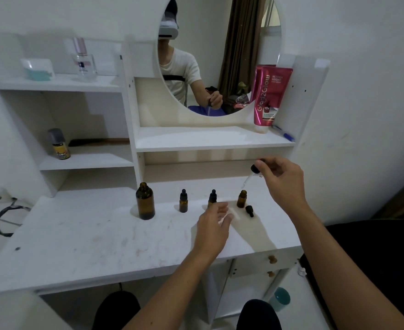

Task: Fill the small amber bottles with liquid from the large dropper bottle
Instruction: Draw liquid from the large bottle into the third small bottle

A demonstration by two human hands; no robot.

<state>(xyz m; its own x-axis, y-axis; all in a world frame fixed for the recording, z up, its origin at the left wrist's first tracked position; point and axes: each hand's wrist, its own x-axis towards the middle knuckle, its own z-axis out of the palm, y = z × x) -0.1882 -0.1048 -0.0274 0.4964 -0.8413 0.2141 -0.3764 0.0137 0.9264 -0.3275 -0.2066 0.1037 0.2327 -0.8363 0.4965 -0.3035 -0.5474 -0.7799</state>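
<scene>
Now, dropper above open small bottle.

Both forearms are bare to beyond the elbow, with no watch, ring or band on the left hand or the right hand, and dark black trousers cover the knees at the bottom of the view.

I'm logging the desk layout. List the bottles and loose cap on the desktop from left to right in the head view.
Large open amber bottle → capped small bottle → second capped small bottle, partly behind the left hand → open small bottle → loose dropper cap.
</scene>
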